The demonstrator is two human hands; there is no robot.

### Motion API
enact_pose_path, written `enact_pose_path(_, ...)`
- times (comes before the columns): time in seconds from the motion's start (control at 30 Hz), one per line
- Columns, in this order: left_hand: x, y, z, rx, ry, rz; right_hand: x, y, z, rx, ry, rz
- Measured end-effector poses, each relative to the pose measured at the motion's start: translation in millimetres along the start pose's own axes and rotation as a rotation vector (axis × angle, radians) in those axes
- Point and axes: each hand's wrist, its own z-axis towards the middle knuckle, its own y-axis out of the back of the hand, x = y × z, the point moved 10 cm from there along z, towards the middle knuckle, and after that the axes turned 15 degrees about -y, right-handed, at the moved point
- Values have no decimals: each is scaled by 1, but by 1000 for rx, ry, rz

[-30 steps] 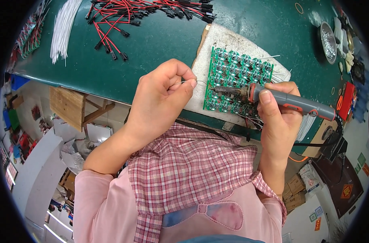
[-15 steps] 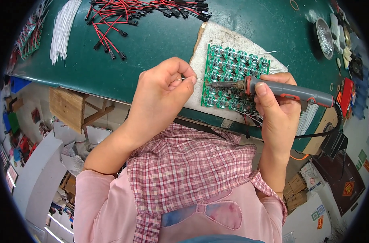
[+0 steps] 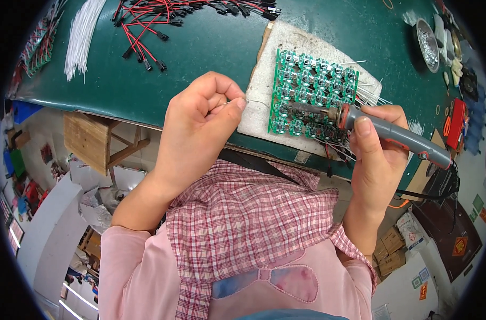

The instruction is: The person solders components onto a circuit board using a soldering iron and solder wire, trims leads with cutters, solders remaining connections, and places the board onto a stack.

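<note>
Between the thumb and fingers of my left hand (image 3: 197,133) is a thin length of solder wire (image 3: 259,101), its free end pointing right toward a panel of small green circuit boards (image 3: 318,80). My right hand (image 3: 379,154) grips the grey and orange handle of a soldering iron (image 3: 405,137). The iron's tip lies over the left part of the panel, in one of the lower rows; whether it touches is hard to see. The panel rests on a pale, stained pad (image 3: 307,38), with white wires sticking out at its right side.
Red and black wires with connectors (image 3: 144,40) and a bundle of white wires (image 3: 84,42) lie on the green table (image 3: 200,53). A metal bowl (image 3: 427,47) stands at the far right, near a red box (image 3: 455,125). The iron's black cable hangs at the right.
My left hand has drawn left, taking the solder wire away from the iron's tip. The iron has shifted right and a little lower at its handle. The panel has moved slightly.
</note>
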Motion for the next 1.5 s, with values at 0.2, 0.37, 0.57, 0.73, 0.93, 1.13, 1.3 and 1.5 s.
enact_pose_path(0.2,2,3,3,-5,4,8,-5,-6,10,24,-6,1)
enact_pose_path(0.37,4,6,-1,4,11,36,-4,-5,11,20,15,-22)
enact_pose_path(0.57,5,4,-8,-5,57,3,-1,16,-7,-51,69,-17)
enact_pose_path(0.73,5,-5,-9,29,77,34,-14,5,-13,22,-10,-5)
enact_pose_path(0.93,4,-9,-7,43,51,34,-13,-3,-10,39,-15,27)
enact_pose_path(1.13,2,-11,-7,60,45,44,-15,-8,-8,67,-24,75)
enact_pose_path(1.3,3,-17,-8,123,63,96,-14,-8,-8,70,-31,57)
enact_pose_path(1.5,3,-22,-9,137,69,96,-10,-12,-6,75,-38,64)
